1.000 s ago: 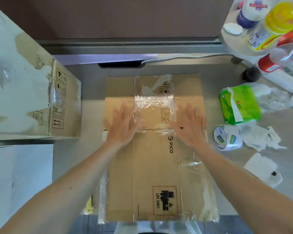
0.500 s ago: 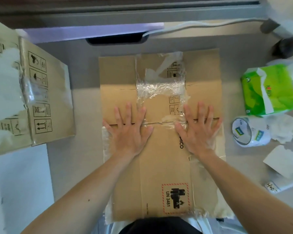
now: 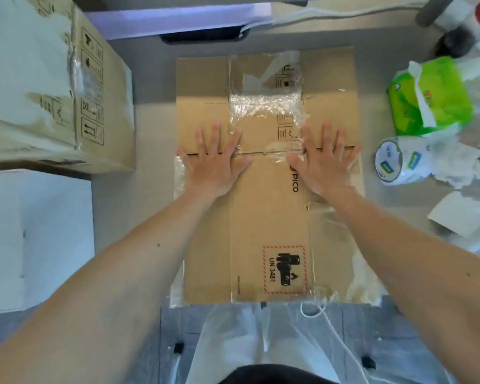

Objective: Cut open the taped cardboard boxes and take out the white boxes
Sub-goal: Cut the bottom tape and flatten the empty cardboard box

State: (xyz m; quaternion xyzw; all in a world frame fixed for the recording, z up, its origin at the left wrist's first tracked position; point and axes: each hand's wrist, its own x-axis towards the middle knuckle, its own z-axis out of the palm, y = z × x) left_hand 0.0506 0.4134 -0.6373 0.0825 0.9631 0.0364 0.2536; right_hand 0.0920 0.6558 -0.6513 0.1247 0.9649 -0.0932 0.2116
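1. A brown corrugated cardboard box lies flat in the middle of the grey desk. Its flaps are closed, so its contents are hidden. Wrinkled clear tape crosses the far half of its top, and glossy film clings to its edges.
2. The left hand and right hand rest palm-down on the box top, one on each side of the tape. The fingers are straight and spread apart across the flap seam, holding nothing.
3. A second, taller cardboard carton stands to the left, taped along one edge, with handling symbols printed on its side.
4. On the right lie a soft green tissue pack with white paper showing at its opening, and near it a round tape roll.
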